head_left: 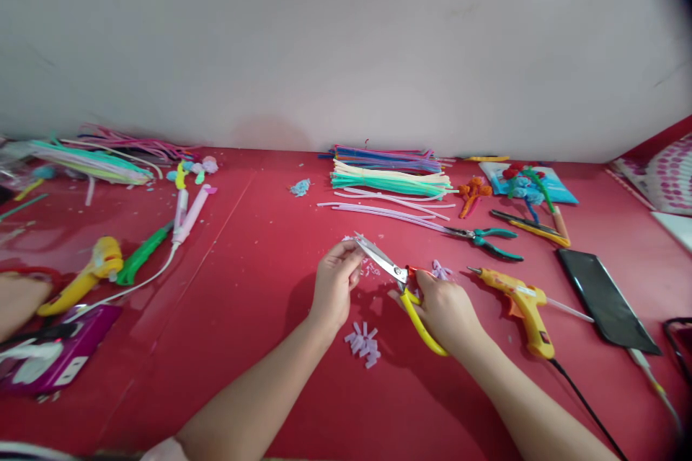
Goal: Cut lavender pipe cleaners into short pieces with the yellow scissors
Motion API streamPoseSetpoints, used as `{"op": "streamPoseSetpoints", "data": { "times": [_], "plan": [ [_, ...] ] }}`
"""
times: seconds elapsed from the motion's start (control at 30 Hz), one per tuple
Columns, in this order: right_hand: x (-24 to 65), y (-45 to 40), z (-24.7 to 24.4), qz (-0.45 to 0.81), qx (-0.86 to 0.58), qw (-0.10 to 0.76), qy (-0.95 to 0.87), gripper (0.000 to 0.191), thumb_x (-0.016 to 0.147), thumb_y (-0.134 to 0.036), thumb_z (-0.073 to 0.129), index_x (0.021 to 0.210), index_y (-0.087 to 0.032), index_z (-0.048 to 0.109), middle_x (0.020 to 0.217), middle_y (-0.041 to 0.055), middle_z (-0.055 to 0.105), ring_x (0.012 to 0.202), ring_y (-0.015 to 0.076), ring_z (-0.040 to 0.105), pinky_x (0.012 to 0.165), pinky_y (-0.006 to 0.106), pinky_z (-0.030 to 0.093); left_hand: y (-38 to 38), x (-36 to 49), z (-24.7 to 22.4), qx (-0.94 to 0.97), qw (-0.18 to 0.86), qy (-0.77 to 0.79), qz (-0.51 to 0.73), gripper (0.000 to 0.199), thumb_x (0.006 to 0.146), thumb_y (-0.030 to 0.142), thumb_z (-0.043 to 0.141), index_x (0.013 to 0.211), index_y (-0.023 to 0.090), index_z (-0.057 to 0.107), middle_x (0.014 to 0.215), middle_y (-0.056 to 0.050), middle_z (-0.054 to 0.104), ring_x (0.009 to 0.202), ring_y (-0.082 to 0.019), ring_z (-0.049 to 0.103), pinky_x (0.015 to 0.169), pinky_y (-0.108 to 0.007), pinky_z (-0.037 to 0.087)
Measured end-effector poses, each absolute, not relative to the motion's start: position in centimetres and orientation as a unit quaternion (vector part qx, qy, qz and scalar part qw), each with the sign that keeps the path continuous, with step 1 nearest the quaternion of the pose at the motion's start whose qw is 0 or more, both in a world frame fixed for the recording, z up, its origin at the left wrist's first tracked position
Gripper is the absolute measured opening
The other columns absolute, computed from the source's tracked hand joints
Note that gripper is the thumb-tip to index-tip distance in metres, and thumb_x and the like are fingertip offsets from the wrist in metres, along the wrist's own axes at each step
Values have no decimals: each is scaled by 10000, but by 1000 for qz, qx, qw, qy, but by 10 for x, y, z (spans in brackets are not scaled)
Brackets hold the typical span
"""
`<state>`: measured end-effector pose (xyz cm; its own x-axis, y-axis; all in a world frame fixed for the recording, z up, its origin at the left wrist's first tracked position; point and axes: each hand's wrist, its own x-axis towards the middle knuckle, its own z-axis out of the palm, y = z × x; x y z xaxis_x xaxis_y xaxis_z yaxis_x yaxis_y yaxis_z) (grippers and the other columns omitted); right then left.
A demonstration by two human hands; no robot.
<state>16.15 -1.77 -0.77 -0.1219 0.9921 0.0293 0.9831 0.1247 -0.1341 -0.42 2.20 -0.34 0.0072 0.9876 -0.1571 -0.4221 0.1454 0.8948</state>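
My right hand (pixel 446 306) grips scissors (pixel 414 310) with one red and one yellow handle; their blades point up and left. At the blade tips, the fingers of my left hand (pixel 336 277) are pinched together on something too small to make out. Short lilac pieces (pixel 363 343) lie in a small pile below the hands. More lilac pieces (pixel 440 270) rest just beyond my right hand, and small pale scraps are scattered on the red table (pixel 243 360) behind the blades.
Pipe cleaner bundles (pixel 386 176) lie at the back, with green pliers (pixel 494 238) nearby. To the right are a yellow glue gun (pixel 522 302) and a black phone (pixel 605 299). Another glue gun (pixel 89 270), a green tool (pixel 143 256), a purple box (pixel 86 346) and someone's arm (pixel 19 302) are at left.
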Motion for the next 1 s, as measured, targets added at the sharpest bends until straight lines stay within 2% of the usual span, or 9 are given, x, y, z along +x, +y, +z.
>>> {"op": "streamPoseSetpoints", "data": {
  "times": [0.47, 0.7, 0.87, 1.0],
  "plan": [
    [162, -19, -7, 49, -666, 50, -743, 388, 755, -539, 313, 674, -187, 454, 511, 19, 551, 439, 124, 489, 429, 231, 192, 23, -6, -4, 332, 630, 419, 564, 130, 663, 254, 583, 756, 163, 571, 461, 68, 343, 380, -17, 264, 361, -161, 134],
    [164, -18, -7, 43, -684, 36, -727, 346, 727, -522, 376, 657, -195, 466, 506, 14, 543, 450, 130, 500, 434, 227, 195, 23, -6, -3, 335, 630, 417, 562, 142, 668, 269, 582, 747, 159, 538, 495, 54, 416, 377, -19, 279, 356, -163, 141],
    [166, -16, 0, 39, -699, 64, -712, 365, 691, -554, 396, 720, -199, 472, 574, 22, 567, 489, 142, 511, 449, 223, 224, 24, -6, -2, 338, 635, 409, 562, 166, 679, 282, 564, 766, 146, 523, 639, 3, 533, 373, -7, 287, 344, -167, 124],
    [165, -14, 3, 129, -697, 120, -695, 305, 721, -487, 391, 683, -193, 467, 538, -2, 523, 481, 116, 474, 452, 209, 252, 22, -3, -1, 335, 665, 415, 523, 193, 655, 302, 578, 765, 152, 531, 644, 0, 551, 370, -8, 298, 339, -167, 126]
  ]
}}
